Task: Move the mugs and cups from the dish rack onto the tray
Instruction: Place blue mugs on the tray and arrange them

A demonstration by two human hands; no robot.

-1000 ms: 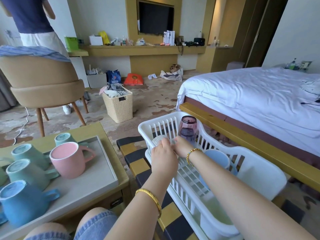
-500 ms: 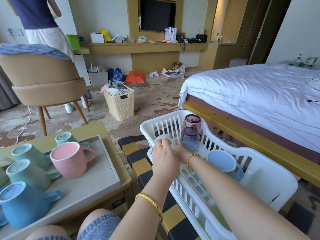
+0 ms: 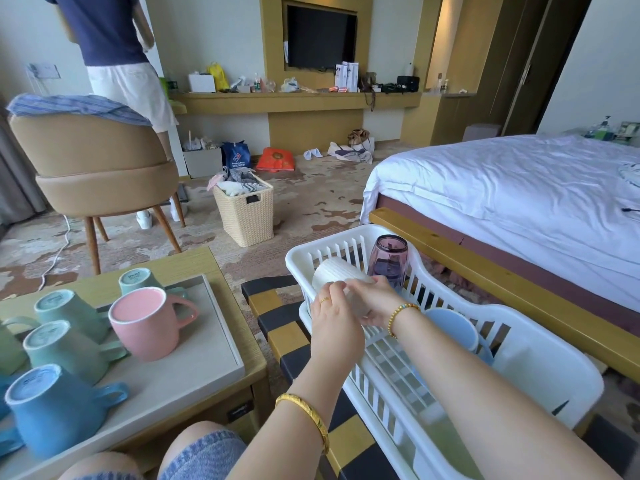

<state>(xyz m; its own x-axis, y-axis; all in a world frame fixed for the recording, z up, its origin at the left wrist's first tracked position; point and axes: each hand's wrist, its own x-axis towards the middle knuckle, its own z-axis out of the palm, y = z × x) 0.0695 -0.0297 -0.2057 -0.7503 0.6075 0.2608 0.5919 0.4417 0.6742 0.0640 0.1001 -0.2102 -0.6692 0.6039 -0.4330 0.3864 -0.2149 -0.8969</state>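
A hotel room in soft daylight: a wall-mounted television (image 3: 321, 36) above a cluttered wooden shelf (image 3: 294, 100), a white-sheeted bed (image 3: 512, 188), a tan chair (image 3: 93, 164), a wicker basket (image 3: 244, 211) on patterned carpet (image 3: 311, 206), pale walls.

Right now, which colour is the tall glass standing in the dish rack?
The tall glass is translucent purple, seen best in the head view.

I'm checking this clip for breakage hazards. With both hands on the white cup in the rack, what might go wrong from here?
1. The purple glass stands right beside the white cup; lifting with the right hand and left hand may knock it over.
2. The tray is crowded with mugs, so the pink mug could get bumped.
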